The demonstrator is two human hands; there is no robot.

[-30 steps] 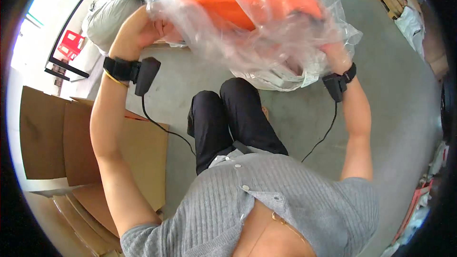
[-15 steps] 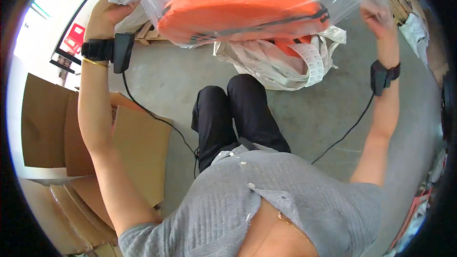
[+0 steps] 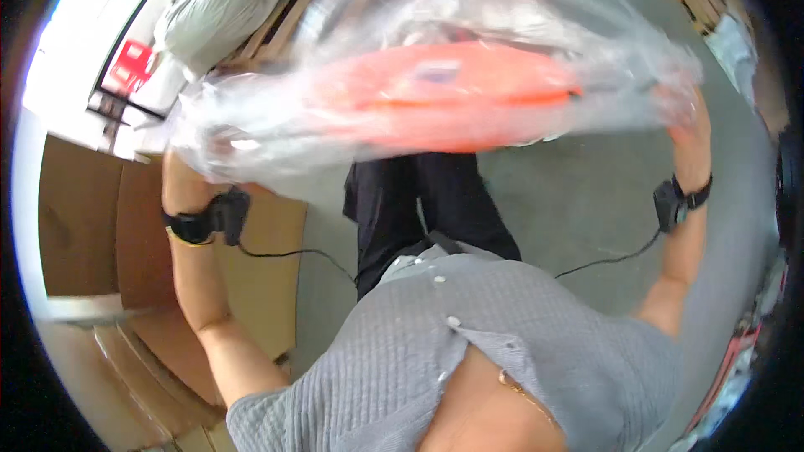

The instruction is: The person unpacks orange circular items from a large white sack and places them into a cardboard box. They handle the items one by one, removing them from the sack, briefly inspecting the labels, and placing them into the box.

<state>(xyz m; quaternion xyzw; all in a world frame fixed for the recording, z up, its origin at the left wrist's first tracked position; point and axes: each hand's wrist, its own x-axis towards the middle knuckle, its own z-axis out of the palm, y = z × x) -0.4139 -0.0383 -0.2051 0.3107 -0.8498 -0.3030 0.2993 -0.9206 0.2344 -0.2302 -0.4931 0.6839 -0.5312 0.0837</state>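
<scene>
A large clear plastic bag [image 3: 285, 121] is stretched across in front of me, off the floor. Inside it lies a bright orange, rounded, fabric-looking item [image 3: 469, 75] with a dark band; motion blur hides its exact kind. My left hand [image 3: 219, 151] is wrapped in the bag's left end, its fingers mostly behind the plastic and closed on it. At the opposite end, my right hand [image 3: 685, 109] grips the gathered plastic. Both wrists carry black strapped devices with cables.
Open brown cardboard boxes [image 3: 251, 285] stand to my left. Stuffed pale sacks [image 3: 213, 25] rest by a wooden pallet [image 3: 289, 25] at the far left, near a red plastic crate [image 3: 131, 65]. Flattened cardboard [image 3: 691, 0] lies at the far right.
Both hands have come down and nearer, the left more so, bringing the bag and orange item over my knees. The white sack on the floor is now mostly hidden behind them.
</scene>
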